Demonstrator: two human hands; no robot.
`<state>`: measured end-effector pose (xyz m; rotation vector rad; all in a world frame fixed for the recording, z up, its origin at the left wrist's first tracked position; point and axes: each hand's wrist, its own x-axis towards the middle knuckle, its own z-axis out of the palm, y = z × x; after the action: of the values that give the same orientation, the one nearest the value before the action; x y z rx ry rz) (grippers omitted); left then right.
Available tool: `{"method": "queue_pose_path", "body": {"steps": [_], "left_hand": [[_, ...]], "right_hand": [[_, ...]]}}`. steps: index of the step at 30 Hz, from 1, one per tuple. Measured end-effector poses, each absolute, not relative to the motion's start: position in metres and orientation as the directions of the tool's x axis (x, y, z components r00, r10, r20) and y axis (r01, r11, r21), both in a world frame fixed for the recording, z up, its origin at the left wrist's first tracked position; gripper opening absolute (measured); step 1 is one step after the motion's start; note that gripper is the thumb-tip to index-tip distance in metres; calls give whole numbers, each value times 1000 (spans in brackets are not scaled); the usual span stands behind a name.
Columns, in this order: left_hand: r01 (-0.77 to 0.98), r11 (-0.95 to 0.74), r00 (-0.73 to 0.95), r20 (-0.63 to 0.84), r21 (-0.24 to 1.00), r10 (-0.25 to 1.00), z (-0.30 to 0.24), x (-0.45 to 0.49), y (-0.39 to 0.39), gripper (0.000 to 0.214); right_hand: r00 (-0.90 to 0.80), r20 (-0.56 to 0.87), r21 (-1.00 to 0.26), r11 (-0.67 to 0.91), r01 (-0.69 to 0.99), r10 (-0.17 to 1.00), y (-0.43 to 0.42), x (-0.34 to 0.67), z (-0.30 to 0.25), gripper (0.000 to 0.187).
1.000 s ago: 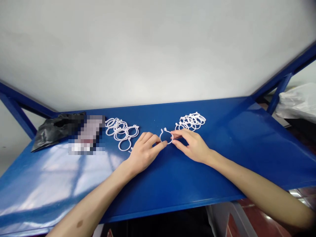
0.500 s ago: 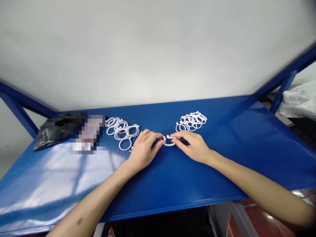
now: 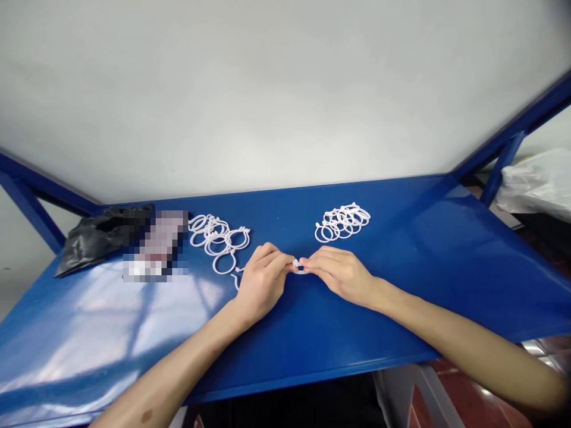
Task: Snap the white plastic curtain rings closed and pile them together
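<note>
A: "Item one: where did it lie?"
B: "One white ring [image 3: 302, 272], between the two hands, above or on the blue bench [image 3: 312, 333]; contact could not be told."
A: "Orientation?"
B: "Its knobbed part sat at the fingertips, on the far side; the visible band curved below, nearer the wearer. Foreshortened, its longer span ran left to right; fingers hid the remainder."
A: "Hands?"
B: "Left hand [image 3: 261, 279]: pinched the ring's left side. Right hand [image 3: 345, 273]: pinched its right side, fingertips close to the left's."
A: "Remaining stock?"
B: "Left heap [image 3: 217, 238], white rings, overlapped, was beyond the left hand; right heap [image 3: 342, 221], likewise, was beyond the right hand."
</note>
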<state>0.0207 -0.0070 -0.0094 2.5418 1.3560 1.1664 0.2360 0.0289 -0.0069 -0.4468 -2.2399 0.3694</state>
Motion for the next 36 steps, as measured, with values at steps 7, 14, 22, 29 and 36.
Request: {"method": "queue_pose_path", "body": {"steps": [7, 14, 22, 29, 36], "left_hand": [[716, -645, 410, 587, 267, 698, -6, 22, -4, 20], [917, -387, 280, 528, 102, 802, -3, 2, 12, 26], [992, -67, 101, 362, -106, 927, -4, -34, 24, 25], [985, -169, 140, 385, 43, 912, -9, -29, 25, 22], [926, -297, 172, 441, 231, 881, -10, -15, 21, 26]], "right_hand": [[-638, 642, -349, 903, 250, 425, 29, 235, -9, 18], [-572, 654, -128, 818, 561, 495, 56, 249, -4, 17], [-438, 639, -62, 610, 790, 632, 85, 270, -7, 18], [-503, 674, -62, 720, 691, 541, 71, 262, -3, 19], [-588, 629, -144, 820, 554, 508, 59, 250, -3, 21]]}}
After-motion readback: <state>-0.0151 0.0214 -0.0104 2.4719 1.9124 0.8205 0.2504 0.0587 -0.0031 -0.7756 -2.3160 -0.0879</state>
